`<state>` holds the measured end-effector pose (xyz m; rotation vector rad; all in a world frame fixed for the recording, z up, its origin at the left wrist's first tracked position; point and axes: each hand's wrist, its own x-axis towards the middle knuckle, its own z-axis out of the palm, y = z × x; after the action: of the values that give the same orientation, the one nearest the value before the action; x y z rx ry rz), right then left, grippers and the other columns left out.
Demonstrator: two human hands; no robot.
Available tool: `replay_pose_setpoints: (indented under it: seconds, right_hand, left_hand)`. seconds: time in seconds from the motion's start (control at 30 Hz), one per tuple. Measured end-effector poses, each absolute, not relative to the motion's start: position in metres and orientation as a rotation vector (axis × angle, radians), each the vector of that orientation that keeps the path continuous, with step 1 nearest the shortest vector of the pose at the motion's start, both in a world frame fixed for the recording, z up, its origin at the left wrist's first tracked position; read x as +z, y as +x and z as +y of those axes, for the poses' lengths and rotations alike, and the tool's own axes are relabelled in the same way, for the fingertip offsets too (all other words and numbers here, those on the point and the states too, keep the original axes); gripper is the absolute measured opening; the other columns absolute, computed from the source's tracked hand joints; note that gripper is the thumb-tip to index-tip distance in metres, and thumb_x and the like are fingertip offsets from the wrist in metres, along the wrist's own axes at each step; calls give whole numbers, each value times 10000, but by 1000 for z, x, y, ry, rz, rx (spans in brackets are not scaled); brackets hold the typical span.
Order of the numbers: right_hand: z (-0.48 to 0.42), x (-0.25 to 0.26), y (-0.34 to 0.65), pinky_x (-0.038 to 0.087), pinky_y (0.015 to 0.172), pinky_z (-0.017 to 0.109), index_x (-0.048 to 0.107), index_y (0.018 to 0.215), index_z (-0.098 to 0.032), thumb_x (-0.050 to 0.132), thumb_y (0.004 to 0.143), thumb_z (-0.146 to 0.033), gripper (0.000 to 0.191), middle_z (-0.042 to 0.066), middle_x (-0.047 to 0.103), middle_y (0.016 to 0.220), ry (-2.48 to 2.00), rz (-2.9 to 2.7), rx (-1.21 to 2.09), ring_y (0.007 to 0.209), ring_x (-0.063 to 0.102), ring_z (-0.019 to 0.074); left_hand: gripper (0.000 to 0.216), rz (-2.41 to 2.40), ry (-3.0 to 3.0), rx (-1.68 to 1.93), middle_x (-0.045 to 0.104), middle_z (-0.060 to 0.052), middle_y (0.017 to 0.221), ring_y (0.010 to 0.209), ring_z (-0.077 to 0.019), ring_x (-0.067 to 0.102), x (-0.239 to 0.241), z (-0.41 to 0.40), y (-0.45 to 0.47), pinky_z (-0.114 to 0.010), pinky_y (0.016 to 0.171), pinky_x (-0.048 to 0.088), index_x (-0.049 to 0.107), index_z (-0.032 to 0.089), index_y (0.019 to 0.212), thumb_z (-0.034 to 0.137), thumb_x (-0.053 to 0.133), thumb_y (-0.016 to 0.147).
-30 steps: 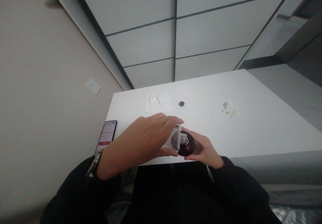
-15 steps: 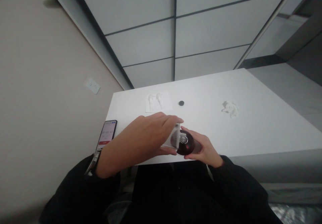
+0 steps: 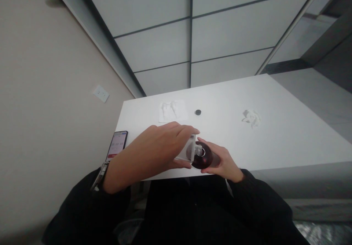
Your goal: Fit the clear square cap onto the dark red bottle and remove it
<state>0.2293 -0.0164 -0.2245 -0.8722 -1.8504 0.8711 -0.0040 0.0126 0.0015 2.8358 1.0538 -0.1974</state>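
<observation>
My left hand [image 3: 167,142] is closed round a clear bottle [image 3: 185,153], tipped so that its threaded neck [image 3: 198,150] points right. My right hand [image 3: 224,162] grips a dark reddish-brown bottle [image 3: 202,160] just above the table's front edge. The clear neck lies over the mouth of the brown bottle; whether the two touch, I cannot tell. Most of the clear bottle is covered by my left fingers. Any liquid passing between them is too small to make out. A small dark cap [image 3: 198,112] lies on the table beyond my hands.
On the white table [image 3: 288,127] lies a white sheet [image 3: 181,110] with two white pieces on it, their kind unclear. Crumpled white tissue [image 3: 251,118] is at the right. A phone [image 3: 117,144] showing a timer lies by the left edge, near my left wrist.
The clear bottle's neck and my left hand have shifted very slightly left. Both hands keep their grips, and the phone's timer reading has changed.
</observation>
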Motion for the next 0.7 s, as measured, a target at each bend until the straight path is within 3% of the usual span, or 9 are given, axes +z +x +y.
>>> replay_pose_setpoints:
  seconds: [0.7]
  right_hand:
    - [-17, -226, 230, 551, 1124, 517, 493, 1589, -285, 890, 771, -585, 958, 131, 671, 1477, -862, -1851, 863, 1339, 661, 363]
  left_hand:
    - [593, 1099, 2841, -300, 729, -85, 1305, 1129, -268, 730, 6, 12, 1, -306, 758, 564, 562, 241, 1377, 500, 810, 905]
